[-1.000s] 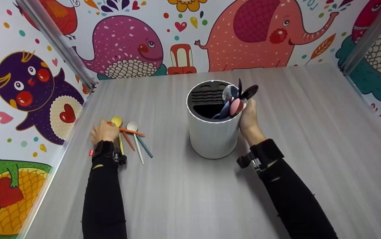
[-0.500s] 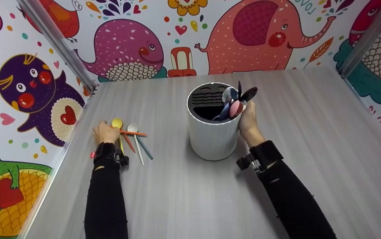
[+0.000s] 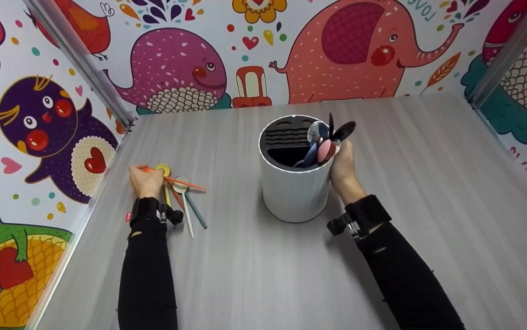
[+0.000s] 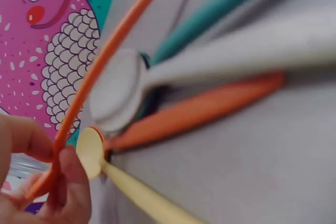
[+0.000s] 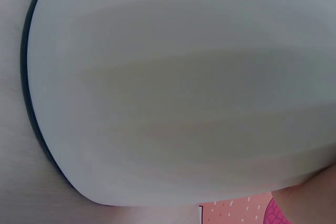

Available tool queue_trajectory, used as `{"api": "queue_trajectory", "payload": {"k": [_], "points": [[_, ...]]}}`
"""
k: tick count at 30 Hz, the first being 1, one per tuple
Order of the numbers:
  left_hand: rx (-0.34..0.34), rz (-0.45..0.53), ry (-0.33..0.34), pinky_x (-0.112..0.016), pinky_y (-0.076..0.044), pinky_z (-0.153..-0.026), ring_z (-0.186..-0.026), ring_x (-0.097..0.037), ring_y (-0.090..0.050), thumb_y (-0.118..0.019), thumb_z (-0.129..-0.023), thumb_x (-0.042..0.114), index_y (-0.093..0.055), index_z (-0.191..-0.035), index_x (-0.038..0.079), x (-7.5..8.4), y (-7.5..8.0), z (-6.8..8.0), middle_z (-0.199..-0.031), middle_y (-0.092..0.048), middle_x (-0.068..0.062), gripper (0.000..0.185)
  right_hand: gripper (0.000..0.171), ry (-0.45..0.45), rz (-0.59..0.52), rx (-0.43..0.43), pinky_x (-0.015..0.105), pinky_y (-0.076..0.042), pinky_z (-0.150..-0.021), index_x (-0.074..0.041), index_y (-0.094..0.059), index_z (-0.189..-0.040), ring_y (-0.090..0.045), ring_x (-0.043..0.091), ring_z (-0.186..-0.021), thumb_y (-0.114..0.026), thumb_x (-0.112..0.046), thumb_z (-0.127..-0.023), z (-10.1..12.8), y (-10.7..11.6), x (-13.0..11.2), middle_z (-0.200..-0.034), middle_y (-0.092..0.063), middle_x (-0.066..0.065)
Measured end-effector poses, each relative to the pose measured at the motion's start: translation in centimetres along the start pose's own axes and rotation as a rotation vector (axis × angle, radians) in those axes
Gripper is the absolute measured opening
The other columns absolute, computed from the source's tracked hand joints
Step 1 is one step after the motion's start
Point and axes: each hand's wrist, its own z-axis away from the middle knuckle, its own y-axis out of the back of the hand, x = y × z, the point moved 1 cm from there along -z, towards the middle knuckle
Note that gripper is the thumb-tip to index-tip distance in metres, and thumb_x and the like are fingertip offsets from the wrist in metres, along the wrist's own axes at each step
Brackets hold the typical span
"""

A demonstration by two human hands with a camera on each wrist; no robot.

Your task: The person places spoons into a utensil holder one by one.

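Left hand: the left hand (image 3: pixel 146 181) sits well to the left of the white holder (image 3: pixel 294 188), fingertips (image 4: pixel 71 174) pinching one end of the thin orange stick (image 4: pixel 100 72)
Orange stick: lifted at the pinched end, it slants across the other pieces toward the holder
Loose spoons: a yellow spoon (image 4: pixel 105 163), a white spoon (image 4: pixel 118 90), an orange-handled one (image 4: pixel 199 109) and a teal-handled one (image 4: pixel 220 6) lie fanned on the table (image 3: pixel 254 270) just beside the left hand, bowls close together, handles spreading away from it
Right hand: the right hand (image 3: pixel 343 167) is curled round the holder's right side, touching its wall near the rim
Holder: upright, about mid-table, dark slotted insert inside
In the holder: several spoons (image 3: pixel 325 137) stand bunched at the right of the rim, just above the right hand; bowls pink, dark and silvery
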Motion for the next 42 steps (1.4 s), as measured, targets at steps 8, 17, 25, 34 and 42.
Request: {"api": "queue_trajectory", "payload": {"k": [8, 17, 25, 34, 42], "points": [[-0.049, 0.419, 0.023, -0.02, -0.051, -0.066, -0.074, -0.016, -0.06, -0.063, -0.08, -0.009, -0.046, -0.116, 0.004, 0.6, -1.2, 0.4, -0.101, -0.055, -0.009, 0.042, 0.046, 0.032, 0.051, 0.018, 0.024, -0.049, -0.075, -0.015, -0.074, -0.082, -0.061, 0.008, -0.073, -0.046, -0.045, -0.103, -0.2, 0.3, 0.4, -0.078, -0.068, -0.004], [-0.121, 0.703, 0.044, -0.017, -0.035, -0.044, -0.049, -0.01, -0.046, -0.051, -0.086, -0.009, -0.044, -0.101, 0.008, 2.7, -2.5, 1.4, -0.066, -0.052, -0.002, 0.023, 0.043, 0.031, 0.034, 0.01, 0.024, -0.049, -0.077, -0.016, -0.075, -0.085, -0.062, 0.008, -0.076, -0.042, -0.035, -0.104, -0.1, 0.1, 0.2, -0.08, -0.069, -0.004], [-0.135, 0.524, -0.001, -0.019, -0.03, -0.044, -0.047, -0.005, -0.035, -0.076, -0.089, 0.011, -0.041, -0.088, 0.01, 4.6, -3.4, 2.5, -0.071, -0.041, 0.002, 0.034, 0.044, 0.03, 0.005, -0.001, 0.023, -0.049, -0.074, -0.015, -0.073, -0.083, -0.06, 0.007, -0.072, -0.042, -0.037, -0.105, -0.1, 0.0, 0.1, -0.077, -0.068, -0.004], [-0.269, 0.655, -0.1, -0.018, -0.021, -0.038, -0.038, -0.003, -0.028, -0.068, -0.098, 0.02, -0.031, -0.075, 0.015, 7.0, -3.6, 5.1, -0.052, -0.031, 0.008, 0.043, 0.045, 0.016, 0.039, 0.011, 0.024, -0.049, -0.075, -0.016, -0.073, -0.081, -0.061, 0.008, -0.072, -0.038, -0.032, -0.105, -0.1, 0.0, 0.0, -0.077, -0.067, -0.004], [-0.414, 0.72, -0.259, -0.019, -0.017, -0.037, -0.036, -0.002, -0.023, -0.051, -0.106, 0.015, -0.03, -0.063, 0.013, 9.4, -3.4, 8.0, -0.046, -0.029, 0.011, 0.047, 0.048, 0.03, 0.044, 0.008, 0.023, -0.048, -0.072, -0.014, -0.073, -0.079, -0.06, 0.007, -0.069, -0.04, -0.036, -0.105, 0.0, 0.3, 0.0, -0.074, -0.067, -0.004]]}}
